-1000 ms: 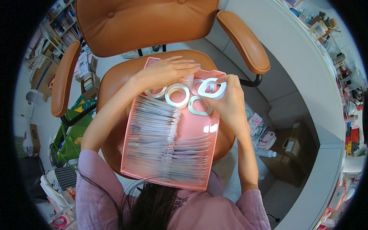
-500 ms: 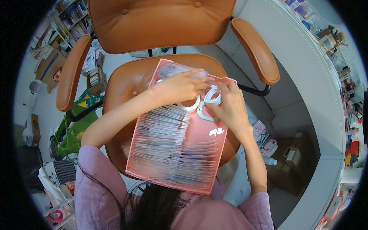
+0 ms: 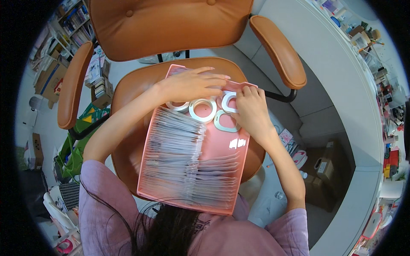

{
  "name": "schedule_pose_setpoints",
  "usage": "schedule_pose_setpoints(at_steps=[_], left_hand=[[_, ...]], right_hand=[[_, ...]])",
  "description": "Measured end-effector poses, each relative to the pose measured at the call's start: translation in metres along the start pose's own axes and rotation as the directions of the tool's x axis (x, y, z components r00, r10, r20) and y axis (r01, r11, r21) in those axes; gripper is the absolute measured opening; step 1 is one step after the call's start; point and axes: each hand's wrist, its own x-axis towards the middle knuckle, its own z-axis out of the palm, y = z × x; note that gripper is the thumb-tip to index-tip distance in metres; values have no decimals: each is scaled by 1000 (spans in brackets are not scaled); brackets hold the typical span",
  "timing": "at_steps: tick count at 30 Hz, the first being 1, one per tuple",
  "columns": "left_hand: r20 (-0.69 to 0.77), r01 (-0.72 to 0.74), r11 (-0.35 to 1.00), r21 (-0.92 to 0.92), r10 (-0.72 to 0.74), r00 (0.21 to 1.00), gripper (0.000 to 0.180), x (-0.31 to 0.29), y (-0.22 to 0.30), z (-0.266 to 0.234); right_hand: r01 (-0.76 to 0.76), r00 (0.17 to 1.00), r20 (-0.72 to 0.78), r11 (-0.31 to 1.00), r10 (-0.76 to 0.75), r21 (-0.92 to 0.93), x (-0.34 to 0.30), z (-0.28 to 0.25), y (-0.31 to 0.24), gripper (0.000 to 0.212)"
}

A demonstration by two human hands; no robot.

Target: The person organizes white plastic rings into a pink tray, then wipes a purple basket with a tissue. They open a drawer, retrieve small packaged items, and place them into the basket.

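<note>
A shallow pink tray (image 3: 217, 143) leans between my body and the chair. Two rows of thin clear packets (image 3: 177, 141) fill its left and near side. Beyond them lie several rings that look like tape rolls: a white ring (image 3: 191, 112), a pale green ring (image 3: 216, 122), and a partly covered ring (image 3: 182, 109) at left. My left hand (image 3: 192, 85) spreads its fingers flat over the tray's far end, hiding some packets there. At the far right corner, my right hand (image 3: 253, 109) curls its fingers at the edge of another white ring (image 3: 224, 102).
A brown padded chair (image 3: 132, 85) with two armrests (image 3: 277, 51) stands under and behind the tray. To the right curves a white counter (image 3: 337, 77) crowded with small items. Cardboard boxes (image 3: 326, 164) sit beneath it. A green bag (image 3: 70, 147) and shelves of books (image 3: 79, 21) are at left.
The white ring at my right hand has come down flatter beside the others. My left hand has drawn back slightly, uncovering more of the rings. The whole view has shifted a little.
</note>
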Motion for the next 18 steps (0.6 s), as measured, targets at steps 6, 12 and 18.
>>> schedule_pose_setpoints(at_steps=[6,12,18], left_hand=[[-64,32,999,-19,-33,997,25,-2,0,6],[-103,262,854,-450,-341,934,32,8,11,3],[-165,204,880,-428,-298,940,30,16,11,5]], right_hand=[[-28,999,41,999,29,-35,13,0,-5,32],[-113,990,79,993,115,-37,9,18,-10,40],[-151,978,148,989,150,-6,11,18,-17,29]])
